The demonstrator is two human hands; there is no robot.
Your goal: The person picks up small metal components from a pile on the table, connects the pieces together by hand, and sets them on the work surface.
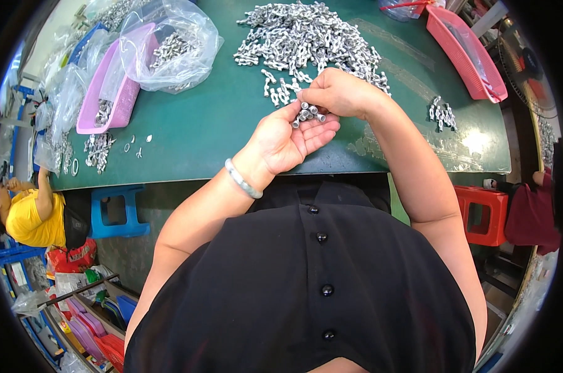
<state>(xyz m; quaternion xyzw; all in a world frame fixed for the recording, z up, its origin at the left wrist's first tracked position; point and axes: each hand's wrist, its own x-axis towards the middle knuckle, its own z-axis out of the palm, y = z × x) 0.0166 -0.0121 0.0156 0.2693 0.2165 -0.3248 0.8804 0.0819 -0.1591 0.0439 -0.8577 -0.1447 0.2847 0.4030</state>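
Note:
Several small silver metal fittings with round, cup-like ends (307,113) rest across the fingers of my left hand (281,142), which is turned palm up with its thumb against them. My right hand (343,93) comes over from the right, its fingers closed on the same fittings; its fingertips are partly hidden. Just beyond my hands lies a loose scatter of like fittings (278,94) on the green table (200,140). Behind it is a large heap of them (312,37).
At left stand a pink-purple basket (129,102) and a clear plastic bag of fittings (175,53). Small piles lie at the left edge (98,152) and the right (442,115). A pink basket (465,56) stands far right. Other people sit at left (36,214) and right (533,214).

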